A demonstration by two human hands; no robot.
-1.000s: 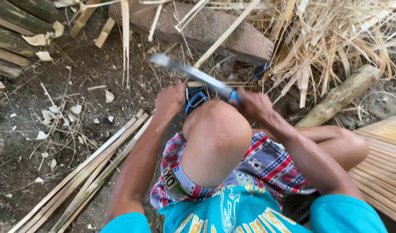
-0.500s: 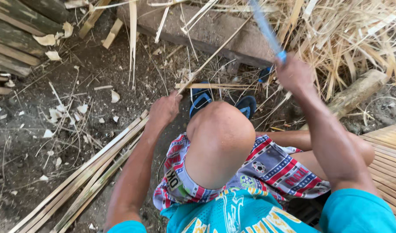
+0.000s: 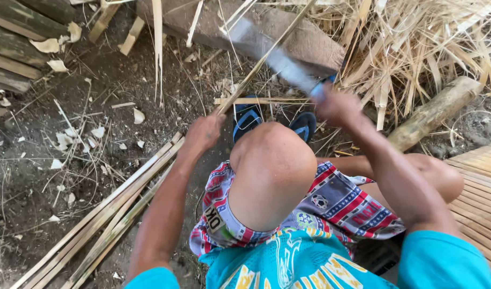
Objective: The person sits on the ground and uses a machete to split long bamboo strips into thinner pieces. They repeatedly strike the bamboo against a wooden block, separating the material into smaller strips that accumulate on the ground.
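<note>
My left hand (image 3: 202,134) grips the near end of a long thin bamboo strip (image 3: 267,56) that slants up and away to the right. My right hand (image 3: 339,104) holds a big knife by its blue handle; the blade (image 3: 272,53), blurred by motion, points up-left and crosses the strip near its middle. Below the hands lies a short bamboo piece (image 3: 256,100) across my blue sandals (image 3: 248,118). My raised knee (image 3: 272,160) fills the middle of the view.
A bundle of split bamboo strips (image 3: 106,214) lies on the dirt at the left. A flat stone block (image 3: 288,32) sits beyond the hands, dry bamboo shavings (image 3: 427,43) and a log (image 3: 432,112) at the right, woven slats (image 3: 481,198) at the right edge.
My right hand lifted the knife high to the right, then swung it down to the left onto the strip. My left hand stayed on the strip.
</note>
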